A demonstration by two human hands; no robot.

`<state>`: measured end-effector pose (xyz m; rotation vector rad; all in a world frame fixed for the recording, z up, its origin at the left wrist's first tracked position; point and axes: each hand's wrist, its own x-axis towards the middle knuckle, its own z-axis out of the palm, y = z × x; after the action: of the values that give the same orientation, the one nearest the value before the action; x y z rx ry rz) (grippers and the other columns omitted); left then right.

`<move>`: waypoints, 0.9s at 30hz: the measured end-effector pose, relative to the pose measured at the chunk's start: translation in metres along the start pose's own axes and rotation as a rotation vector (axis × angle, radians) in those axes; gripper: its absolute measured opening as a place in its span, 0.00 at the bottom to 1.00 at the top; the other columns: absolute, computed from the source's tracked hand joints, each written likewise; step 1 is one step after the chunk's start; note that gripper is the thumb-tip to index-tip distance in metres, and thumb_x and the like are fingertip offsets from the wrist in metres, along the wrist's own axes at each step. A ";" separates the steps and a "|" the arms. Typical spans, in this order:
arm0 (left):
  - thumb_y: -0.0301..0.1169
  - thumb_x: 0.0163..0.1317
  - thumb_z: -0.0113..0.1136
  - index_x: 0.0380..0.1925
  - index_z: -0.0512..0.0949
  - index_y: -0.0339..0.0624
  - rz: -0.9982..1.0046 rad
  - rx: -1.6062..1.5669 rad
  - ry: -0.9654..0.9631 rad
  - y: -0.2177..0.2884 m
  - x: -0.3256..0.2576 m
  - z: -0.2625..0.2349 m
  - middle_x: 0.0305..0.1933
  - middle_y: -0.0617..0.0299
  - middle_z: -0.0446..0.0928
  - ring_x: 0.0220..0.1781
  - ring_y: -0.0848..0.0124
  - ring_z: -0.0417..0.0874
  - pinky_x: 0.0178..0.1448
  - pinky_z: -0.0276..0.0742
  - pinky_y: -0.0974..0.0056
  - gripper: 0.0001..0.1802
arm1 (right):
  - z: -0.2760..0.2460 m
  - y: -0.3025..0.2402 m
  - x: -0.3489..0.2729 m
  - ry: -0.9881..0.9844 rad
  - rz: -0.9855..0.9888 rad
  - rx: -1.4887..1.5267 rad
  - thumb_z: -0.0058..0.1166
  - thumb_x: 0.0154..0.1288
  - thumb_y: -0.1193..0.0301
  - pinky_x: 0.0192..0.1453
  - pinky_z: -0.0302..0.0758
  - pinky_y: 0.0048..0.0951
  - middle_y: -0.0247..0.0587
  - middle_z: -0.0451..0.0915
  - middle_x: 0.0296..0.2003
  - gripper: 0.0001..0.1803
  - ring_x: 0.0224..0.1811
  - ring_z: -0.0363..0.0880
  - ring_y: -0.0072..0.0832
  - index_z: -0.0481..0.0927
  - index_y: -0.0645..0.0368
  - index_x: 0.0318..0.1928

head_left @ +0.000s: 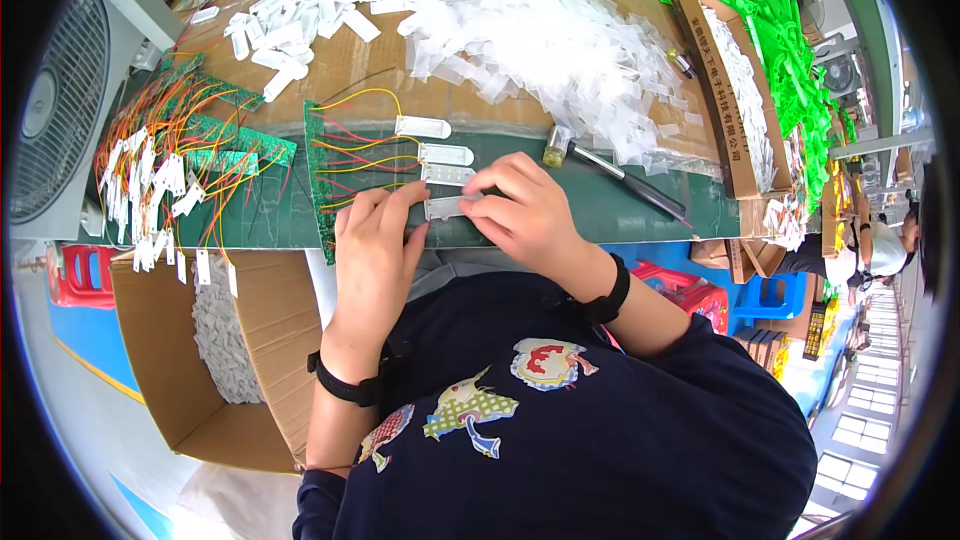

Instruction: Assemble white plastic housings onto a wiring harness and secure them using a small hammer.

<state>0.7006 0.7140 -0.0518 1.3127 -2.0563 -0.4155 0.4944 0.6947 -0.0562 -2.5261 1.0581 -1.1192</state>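
At the table's near edge, my left hand [375, 245] and my right hand [525, 208] hold opposite ends of a small whitish LED strip [444, 208]. The left thumb and forefinger pinch its wired end; the right fingertips press on the other end. Just beyond it lie an LED strip with small yellowish chips [447, 174] and two white oblong pieces, a nearer one [446, 154] and a farther one [423, 127]. Red and yellow wires [365, 145] run left from this row to a long green circuit board [320, 190].
More wired boards [240, 145] lie left, their white tags [150, 190] hanging over the edge. Clear plastic pieces [540, 20] and white casings [300, 25] are heaped behind. A small jar [557, 146], a black-handled tool [650, 196] and a carton [722, 105] lie right. An open box [180, 360] stands below.
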 end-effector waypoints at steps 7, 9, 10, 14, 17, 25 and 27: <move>0.23 0.50 0.67 0.50 0.76 0.43 0.010 0.028 -0.004 0.000 0.001 0.000 0.44 0.67 0.82 0.47 0.64 0.76 0.54 0.68 0.57 0.24 | 0.002 -0.001 -0.003 -0.110 0.117 0.013 0.66 0.51 0.76 0.42 0.72 0.35 0.33 0.77 0.36 0.08 0.40 0.74 0.35 0.81 0.56 0.33; 0.23 0.50 0.67 0.50 0.76 0.43 0.003 0.023 -0.008 -0.001 0.000 0.000 0.44 0.67 0.82 0.47 0.64 0.76 0.54 0.68 0.57 0.24 | 0.001 -0.002 -0.002 -0.097 0.173 0.025 0.66 0.51 0.76 0.42 0.73 0.35 0.35 0.77 0.36 0.08 0.40 0.75 0.36 0.81 0.57 0.33; 0.23 0.50 0.67 0.50 0.76 0.43 0.003 0.023 -0.008 -0.001 0.000 0.000 0.44 0.67 0.82 0.47 0.64 0.76 0.54 0.68 0.57 0.24 | 0.000 -0.002 -0.001 -0.113 0.164 0.014 0.66 0.51 0.76 0.42 0.73 0.35 0.35 0.77 0.36 0.08 0.40 0.75 0.36 0.81 0.57 0.34; 0.23 0.50 0.67 0.50 0.76 0.44 -0.001 0.022 -0.011 0.000 0.000 0.000 0.45 0.67 0.81 0.48 0.63 0.76 0.54 0.68 0.57 0.24 | 0.002 -0.001 -0.001 -0.103 0.141 0.024 0.65 0.52 0.76 0.44 0.73 0.36 0.36 0.77 0.36 0.09 0.41 0.74 0.37 0.81 0.59 0.35; 0.23 0.50 0.67 0.49 0.76 0.44 -0.009 0.026 -0.013 0.001 -0.001 0.000 0.45 0.65 0.80 0.49 0.62 0.76 0.54 0.68 0.56 0.23 | 0.006 -0.004 0.001 -0.087 0.168 0.045 0.65 0.52 0.76 0.44 0.73 0.36 0.36 0.77 0.36 0.09 0.41 0.74 0.38 0.80 0.59 0.35; 0.23 0.50 0.66 0.45 0.77 0.44 0.015 0.046 -0.020 0.002 0.001 0.001 0.46 0.64 0.79 0.50 0.60 0.75 0.54 0.68 0.55 0.19 | 0.003 -0.003 0.005 -0.179 0.172 0.000 0.65 0.52 0.76 0.44 0.73 0.36 0.36 0.77 0.37 0.09 0.41 0.74 0.38 0.80 0.60 0.36; 0.23 0.50 0.65 0.42 0.79 0.48 0.062 0.067 -0.032 0.001 0.001 0.001 0.47 0.66 0.78 0.51 0.62 0.75 0.54 0.68 0.56 0.17 | 0.000 -0.003 0.007 -0.197 0.174 -0.006 0.65 0.52 0.75 0.45 0.73 0.36 0.36 0.77 0.37 0.10 0.41 0.74 0.38 0.80 0.60 0.36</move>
<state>0.6989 0.7135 -0.0516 1.2847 -2.1487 -0.3445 0.4991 0.6922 -0.0508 -2.4327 1.2001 -0.8044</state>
